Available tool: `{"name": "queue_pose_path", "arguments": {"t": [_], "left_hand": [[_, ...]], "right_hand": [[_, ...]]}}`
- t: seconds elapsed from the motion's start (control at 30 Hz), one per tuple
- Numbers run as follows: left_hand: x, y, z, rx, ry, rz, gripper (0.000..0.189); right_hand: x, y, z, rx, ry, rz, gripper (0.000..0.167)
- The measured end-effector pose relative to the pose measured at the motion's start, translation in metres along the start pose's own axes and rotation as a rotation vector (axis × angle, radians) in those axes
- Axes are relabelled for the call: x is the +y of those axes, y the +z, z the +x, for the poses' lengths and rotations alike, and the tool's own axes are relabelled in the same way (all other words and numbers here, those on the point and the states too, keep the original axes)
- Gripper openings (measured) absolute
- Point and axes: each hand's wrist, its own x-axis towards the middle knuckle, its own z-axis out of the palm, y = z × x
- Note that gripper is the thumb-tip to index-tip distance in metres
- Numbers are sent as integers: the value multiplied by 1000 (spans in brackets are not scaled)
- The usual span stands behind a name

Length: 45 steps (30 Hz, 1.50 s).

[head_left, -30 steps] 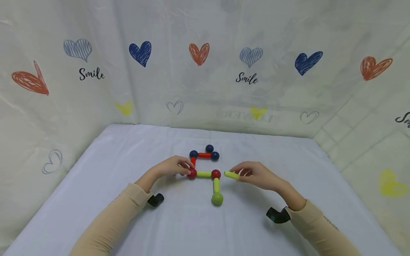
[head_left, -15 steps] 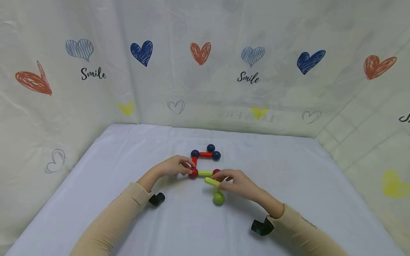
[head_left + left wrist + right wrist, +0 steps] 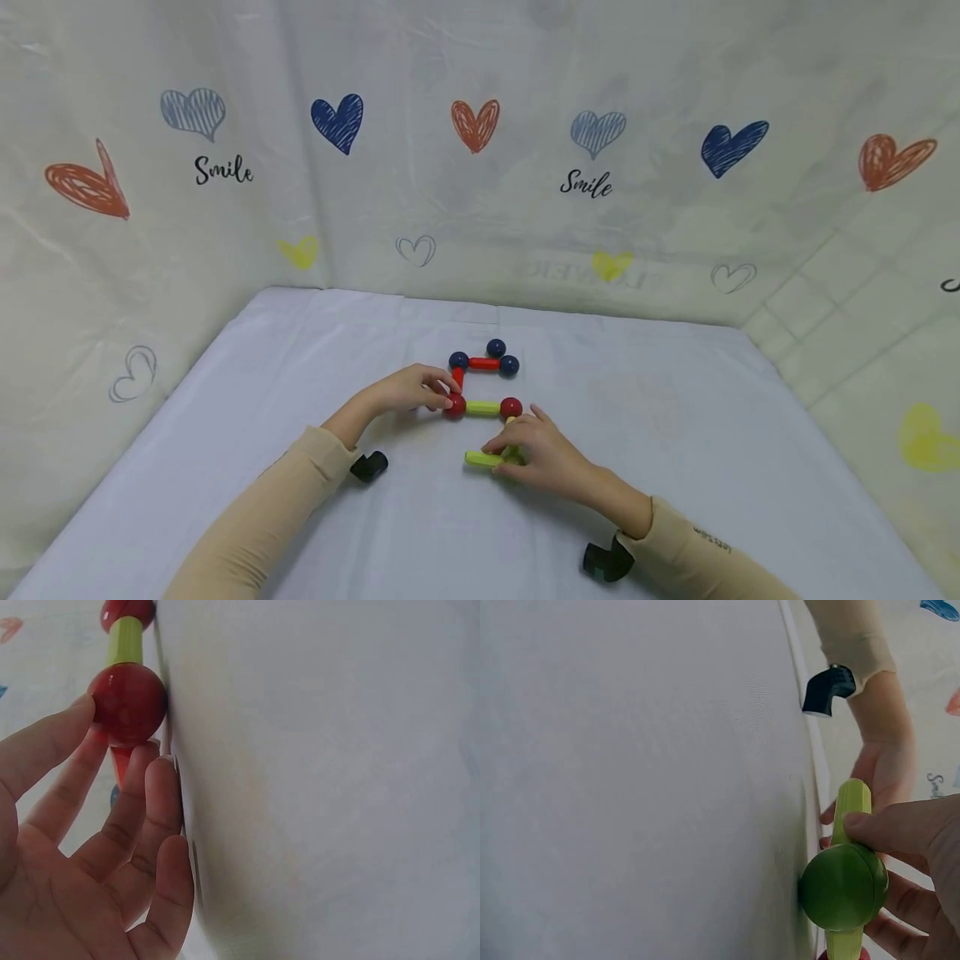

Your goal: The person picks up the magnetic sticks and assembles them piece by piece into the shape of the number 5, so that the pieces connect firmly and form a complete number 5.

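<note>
My left hand (image 3: 408, 390) grips a red ball (image 3: 129, 705) between thumb and fingers. From that ball a yellow-green rod (image 3: 482, 408) runs right to a second red ball (image 3: 512, 407), and a red rod (image 3: 457, 382) runs back to a navy ball (image 3: 459, 361). My right hand (image 3: 543, 454) pinches another yellow-green rod (image 3: 853, 801) whose free end points left. In the right wrist view, this rod's near end meets a green ball (image 3: 841, 886), with a further yellow-green rod (image 3: 845, 945) on the ball's other side. In the head view, the right hand mostly hides the green ball.
Behind the left hand, a red rod (image 3: 484, 364) links the navy ball to a second one (image 3: 509, 365); a third navy ball (image 3: 496, 348) sits just behind. A white cloth (image 3: 315, 542) covers the table. A heart-printed sheet (image 3: 420, 183) hangs at the back.
My right hand has moved left and toward me, bringing its yellow-green rod from right of the second red ball to the green ball. The left hand stays on its red ball.
</note>
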Motion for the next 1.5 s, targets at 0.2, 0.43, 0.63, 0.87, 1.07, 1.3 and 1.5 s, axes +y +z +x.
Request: {"name": "queue_pose_path", "arguments": {"t": [0.2, 0.43, 0.63, 0.87, 1.07, 1.3, 1.5], "left_hand": [[-1, 1, 1, -6, 1, -3, 30], [0, -1, 1, -7, -14, -7, 28], [1, 0, 1, -5, -12, -4, 28], [8, -4, -3, -11, -2, 49, 29], [22, -17, 2, 76, 42, 110, 30], [41, -19, 24, 149, 63, 137, 35], [48, -11, 46, 199, 23, 157, 38]], "right_hand": [[-1, 2, -1, -13, -13, -77, 24], [-1, 3, -1, 13, -44, -87, 25], [-2, 2, -1, -13, -38, -95, 27], [-3, -14, -5, -17, -18, -79, 29], [5, -32, -10, -3, 35, -4, 34], [18, -42, -10, -204, 100, 171, 52], [27, -38, -8, -354, 92, 247, 55]]}}
